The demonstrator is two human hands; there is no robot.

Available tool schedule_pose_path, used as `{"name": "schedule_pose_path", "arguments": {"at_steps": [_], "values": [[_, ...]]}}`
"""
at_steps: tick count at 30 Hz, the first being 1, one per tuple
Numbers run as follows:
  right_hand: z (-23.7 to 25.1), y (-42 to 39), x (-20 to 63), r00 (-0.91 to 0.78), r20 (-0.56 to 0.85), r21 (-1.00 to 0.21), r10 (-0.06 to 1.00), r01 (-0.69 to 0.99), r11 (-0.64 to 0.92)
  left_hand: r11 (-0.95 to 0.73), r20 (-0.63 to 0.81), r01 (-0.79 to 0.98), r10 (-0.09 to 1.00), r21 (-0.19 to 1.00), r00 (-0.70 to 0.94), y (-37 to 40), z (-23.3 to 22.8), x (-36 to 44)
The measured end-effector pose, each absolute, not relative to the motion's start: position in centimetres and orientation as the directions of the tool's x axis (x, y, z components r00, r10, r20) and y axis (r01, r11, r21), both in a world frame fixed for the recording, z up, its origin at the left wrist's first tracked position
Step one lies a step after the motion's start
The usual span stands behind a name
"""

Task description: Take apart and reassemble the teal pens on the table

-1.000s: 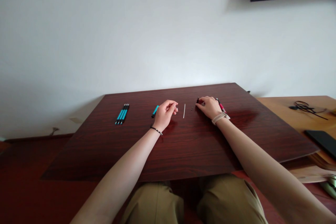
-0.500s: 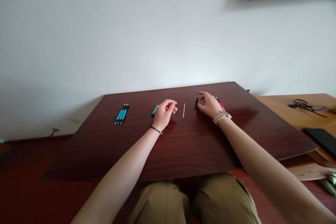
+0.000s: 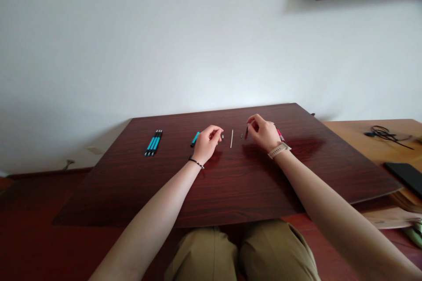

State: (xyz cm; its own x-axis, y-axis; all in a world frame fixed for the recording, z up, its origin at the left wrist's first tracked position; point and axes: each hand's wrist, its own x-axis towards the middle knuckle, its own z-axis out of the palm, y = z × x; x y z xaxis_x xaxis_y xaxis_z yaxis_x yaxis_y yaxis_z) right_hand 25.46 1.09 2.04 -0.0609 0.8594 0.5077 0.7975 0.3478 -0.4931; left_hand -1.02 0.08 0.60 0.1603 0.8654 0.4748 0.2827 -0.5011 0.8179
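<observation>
Head: a black piece [image 3: 247,130] is seemingly being handled at the right hand's [image 3: 264,133] nine o'clock, demanding precision, grasp there and in the left hand [image 3: 207,144] being unclear.

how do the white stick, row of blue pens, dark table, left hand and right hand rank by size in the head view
1. Dark table
2. Left hand and right hand, too alike to rank
3. Row of blue pens
4. White stick
</observation>
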Motion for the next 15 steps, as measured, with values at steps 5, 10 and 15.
{"name": "schedule_pose_path", "arguments": {"at_steps": [5, 10, 15], "values": [[2.0, 0.9, 25.3, -0.185, 0.388, -0.42, 0.903, 0.837, 0.351, -0.622, 0.492, 0.44, 0.782, 0.648, 0.382, -0.6, 0.6, -0.5], [1.6, 1.2, 25.5, -0.186, 0.312, -0.396, 0.932, 0.866, 0.306, -0.717, 0.448, 0.471, 0.693, 0.515, 0.565, -0.8, 0.3, 0.0], [0.9, 1.7, 25.5, -0.201, 0.254, -0.377, 0.946, 0.88, 0.288, -0.747, 0.42, 0.528, 0.664, 0.404, 0.619, -0.7, -0.2, -0.1]]}}
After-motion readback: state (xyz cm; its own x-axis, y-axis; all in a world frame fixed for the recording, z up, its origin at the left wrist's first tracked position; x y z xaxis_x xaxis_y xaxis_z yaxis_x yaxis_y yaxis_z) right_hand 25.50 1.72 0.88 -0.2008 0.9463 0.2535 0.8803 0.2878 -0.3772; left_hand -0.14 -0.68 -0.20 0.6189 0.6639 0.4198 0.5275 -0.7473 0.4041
